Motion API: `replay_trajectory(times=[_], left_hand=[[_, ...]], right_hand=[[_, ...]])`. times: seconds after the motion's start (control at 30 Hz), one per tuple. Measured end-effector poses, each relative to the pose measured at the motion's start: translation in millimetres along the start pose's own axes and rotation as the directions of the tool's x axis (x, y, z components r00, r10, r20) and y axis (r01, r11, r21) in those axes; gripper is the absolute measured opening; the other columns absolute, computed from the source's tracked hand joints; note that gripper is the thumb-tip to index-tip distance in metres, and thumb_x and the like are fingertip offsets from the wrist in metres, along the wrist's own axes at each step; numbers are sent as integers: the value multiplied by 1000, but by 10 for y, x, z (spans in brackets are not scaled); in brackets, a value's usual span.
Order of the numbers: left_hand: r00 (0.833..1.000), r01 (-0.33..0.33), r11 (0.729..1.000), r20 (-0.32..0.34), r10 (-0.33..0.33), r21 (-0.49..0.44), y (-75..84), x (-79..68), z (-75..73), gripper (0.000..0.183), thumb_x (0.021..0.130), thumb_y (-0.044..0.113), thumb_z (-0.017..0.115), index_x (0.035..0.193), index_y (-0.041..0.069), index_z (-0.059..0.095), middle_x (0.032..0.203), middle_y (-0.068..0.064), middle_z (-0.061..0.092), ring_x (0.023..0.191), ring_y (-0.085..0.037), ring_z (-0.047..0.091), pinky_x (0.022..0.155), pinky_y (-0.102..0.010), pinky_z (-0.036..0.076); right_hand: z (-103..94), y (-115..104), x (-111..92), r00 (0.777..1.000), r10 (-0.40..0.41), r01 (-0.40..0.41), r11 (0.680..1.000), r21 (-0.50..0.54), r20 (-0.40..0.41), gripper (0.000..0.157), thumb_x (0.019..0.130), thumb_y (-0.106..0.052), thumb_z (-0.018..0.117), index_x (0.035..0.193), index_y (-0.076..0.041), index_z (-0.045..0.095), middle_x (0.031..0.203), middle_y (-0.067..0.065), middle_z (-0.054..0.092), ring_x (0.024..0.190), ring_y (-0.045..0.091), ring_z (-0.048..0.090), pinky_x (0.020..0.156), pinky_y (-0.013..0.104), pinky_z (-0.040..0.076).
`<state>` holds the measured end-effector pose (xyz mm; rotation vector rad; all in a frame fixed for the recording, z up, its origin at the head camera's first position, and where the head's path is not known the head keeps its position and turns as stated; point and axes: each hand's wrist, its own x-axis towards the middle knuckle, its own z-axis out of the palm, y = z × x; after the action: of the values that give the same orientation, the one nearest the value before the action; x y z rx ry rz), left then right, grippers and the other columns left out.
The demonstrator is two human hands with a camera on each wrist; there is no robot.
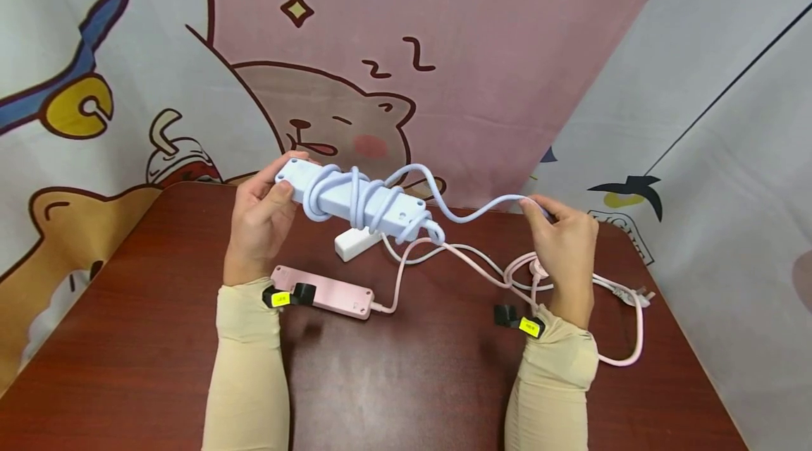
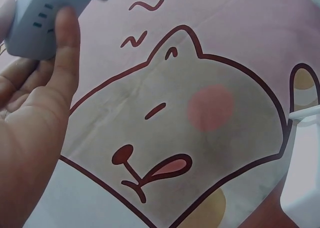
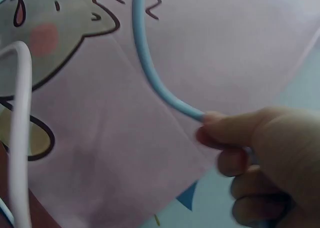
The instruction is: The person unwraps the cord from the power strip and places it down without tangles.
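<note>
A light blue power strip [image 1: 339, 199] is held up above the table, tilted down to the right, with its own cord wound several times around it. My left hand [image 1: 260, 225] grips its left end; the left wrist view shows the thumb on the slotted face of the power strip [image 2: 35, 32]. From the windings a loose stretch of blue cord [image 1: 472, 216] runs right in a wavy line. My right hand [image 1: 567, 246] pinches that cord between thumb and fingers, also seen in the right wrist view, where the blue cord [image 3: 155, 80] curves upward.
On the table [image 1: 393, 387] below lie a pink power strip [image 1: 326, 292] and a white block [image 1: 357, 243] with a white cord. Pink cord [image 1: 639, 328] loops across to the right, by a plug [image 1: 634, 296]. A printed curtain [image 1: 482, 49] hangs behind the table.
</note>
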<state>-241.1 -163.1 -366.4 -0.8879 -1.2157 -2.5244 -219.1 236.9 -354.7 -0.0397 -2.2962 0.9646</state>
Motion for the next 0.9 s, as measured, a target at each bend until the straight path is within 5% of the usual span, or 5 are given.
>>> replay_trajectory(times=[0.17,0.43,0.53,0.8,0.9], left_hand=[[998,-26,1000,-59,26,4,-12,14,3,35,99,3,62,131,-11,58,115,-16,73,101,-18,67,86,-26,57],[995,-37,999,-90,38,6,-13,26,26,37,99,1,61,133,-14,55,115,-18,71,101,-20,67,88,-26,58],[995,-47,999,-92,46,-8,-22,34,34,38,98,0,61,132,-15,55,116,-18,71,102,-20,67,89,-26,58],[998,-30,1000,-59,30,6,-34,43,50,37,98,1,63,132,-11,57,118,-17,70,102,-19,66,88,-27,59],[999,-19,1000,-44,20,12,-38,37,54,36,98,0,62,133,-10,57,117,-16,70,100,-18,66,87,-26,59]], right_hand=[[-86,107,-16,968,76,-55,994,-94,241,28,96,-31,71,109,-8,80,99,14,79,88,6,66,82,24,52],[-125,256,5,759,185,-75,977,-198,624,39,102,-41,60,123,-11,75,109,11,77,90,19,64,77,32,50],[-95,301,2,714,184,-71,979,-190,676,36,103,-37,61,123,-9,74,117,12,75,103,22,65,88,37,51],[20,316,-12,677,133,-15,986,-167,724,30,102,-28,63,119,-7,75,116,14,76,108,28,68,98,49,51],[48,262,-2,696,109,14,986,-165,710,30,103,-28,61,121,-7,74,119,15,75,113,32,67,100,52,51]])
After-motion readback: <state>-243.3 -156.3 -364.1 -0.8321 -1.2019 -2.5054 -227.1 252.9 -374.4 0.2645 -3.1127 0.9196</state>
